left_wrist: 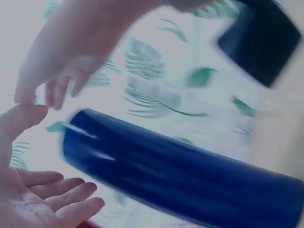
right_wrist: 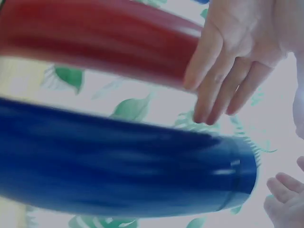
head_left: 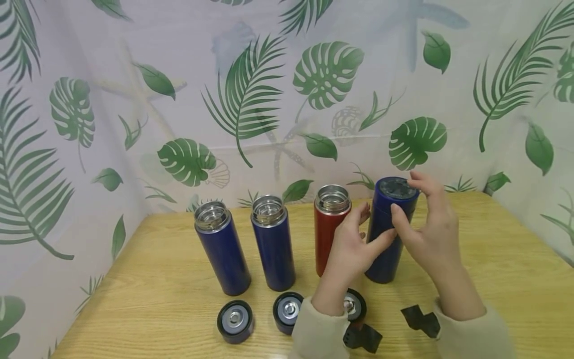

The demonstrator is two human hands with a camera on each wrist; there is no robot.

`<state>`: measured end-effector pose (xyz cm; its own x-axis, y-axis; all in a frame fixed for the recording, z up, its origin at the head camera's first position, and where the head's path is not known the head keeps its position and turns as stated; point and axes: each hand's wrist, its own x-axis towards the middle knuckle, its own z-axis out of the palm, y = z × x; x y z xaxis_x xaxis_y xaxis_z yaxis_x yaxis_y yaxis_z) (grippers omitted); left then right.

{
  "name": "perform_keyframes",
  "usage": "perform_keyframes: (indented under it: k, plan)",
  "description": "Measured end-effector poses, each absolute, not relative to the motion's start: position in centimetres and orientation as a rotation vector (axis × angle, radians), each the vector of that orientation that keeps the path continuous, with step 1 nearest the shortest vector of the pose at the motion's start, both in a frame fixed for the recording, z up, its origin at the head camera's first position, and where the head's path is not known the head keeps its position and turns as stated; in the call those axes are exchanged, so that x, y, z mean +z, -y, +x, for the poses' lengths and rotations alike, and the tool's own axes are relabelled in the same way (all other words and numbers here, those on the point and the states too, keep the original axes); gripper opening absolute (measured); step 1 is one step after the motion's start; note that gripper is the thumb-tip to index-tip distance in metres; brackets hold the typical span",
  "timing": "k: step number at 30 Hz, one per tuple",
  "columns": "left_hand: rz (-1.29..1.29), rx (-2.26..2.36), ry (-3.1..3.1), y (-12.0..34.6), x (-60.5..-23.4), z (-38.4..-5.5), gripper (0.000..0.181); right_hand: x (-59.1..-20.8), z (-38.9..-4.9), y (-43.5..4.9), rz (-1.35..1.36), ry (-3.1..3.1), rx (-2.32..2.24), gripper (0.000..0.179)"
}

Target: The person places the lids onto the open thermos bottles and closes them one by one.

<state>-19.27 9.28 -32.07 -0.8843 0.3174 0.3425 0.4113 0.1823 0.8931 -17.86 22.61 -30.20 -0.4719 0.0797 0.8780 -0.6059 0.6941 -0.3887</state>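
where left hand (head_left: 351, 245) and right hand (head_left: 434, 232) hover, a lidded bottle (head_left: 382, 218) stands.

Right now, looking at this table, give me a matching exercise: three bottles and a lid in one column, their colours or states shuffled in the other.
1. Leftmost bottle
2. Third bottle from the left
3. Rightmost bottle
4. Leftmost lid

A. Blue, capped
B. Lying inner side up
C. Blue, uncapped
D. Red, uncapped

Pairs: 1-C, 2-D, 3-A, 4-B.
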Motion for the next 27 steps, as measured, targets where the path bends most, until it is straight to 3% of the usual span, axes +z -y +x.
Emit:
perform_keyframes:
  k: [5,9,14,22,27]
  plan:
    - [-0.828,-1.790,2.195,-7.3,-30.6,-18.1,0.056,-29.5,-16.8,-21.4,0.568,1.842,0.882,0.052]
    - [-0.897,-1.626,2.183,-6.1,-30.3,-17.6,0.054,-29.6,-16.2,-20.6,0.623,1.880,0.862,0.042]
    - [-0.982,-1.353,2.218,-4.4,-30.6,-17.5,0.047,-30.1,-15.8,-20.1,0.690,1.968,0.844,0.035]
    - [-1.089,-1.154,2.314,-1.1,-31.7,-17.4,0.045,-31.3,-15.1,-20.1,0.775,2.059,0.800,0.045]
    - [-1.138,-1.049,2.382,0.2,-32.6,-17.2,0.047,-32.1,-14.5,-20.4,0.757,2.148,0.743,0.035]
